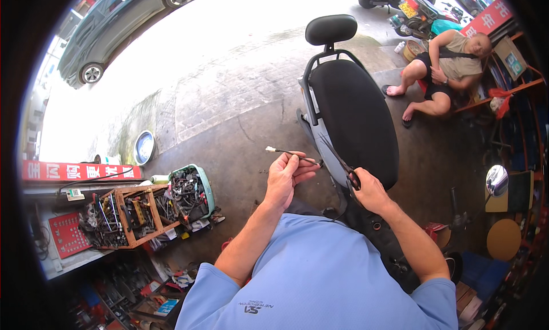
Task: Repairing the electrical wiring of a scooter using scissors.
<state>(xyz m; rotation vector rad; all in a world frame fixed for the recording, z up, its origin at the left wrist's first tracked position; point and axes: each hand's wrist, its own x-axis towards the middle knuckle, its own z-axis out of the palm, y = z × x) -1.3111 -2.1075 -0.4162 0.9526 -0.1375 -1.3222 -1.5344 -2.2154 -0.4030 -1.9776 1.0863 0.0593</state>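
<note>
Left hand (284,177): we pinch a dark cable (286,152), white connector (270,149) jutting left
Right hand (372,192): we grip scissors (338,156) pointing forward-left
Scooter seat (357,113): just beyond our right hand
Teal basket (208,188): well left of both hands

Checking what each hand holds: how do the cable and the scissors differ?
The cable ends in a white connector; the scissors taper to a narrow tip. The cable lies crosswise in the left hand, while the scissors point forward from the right hand. Both look mostly dark.
</note>
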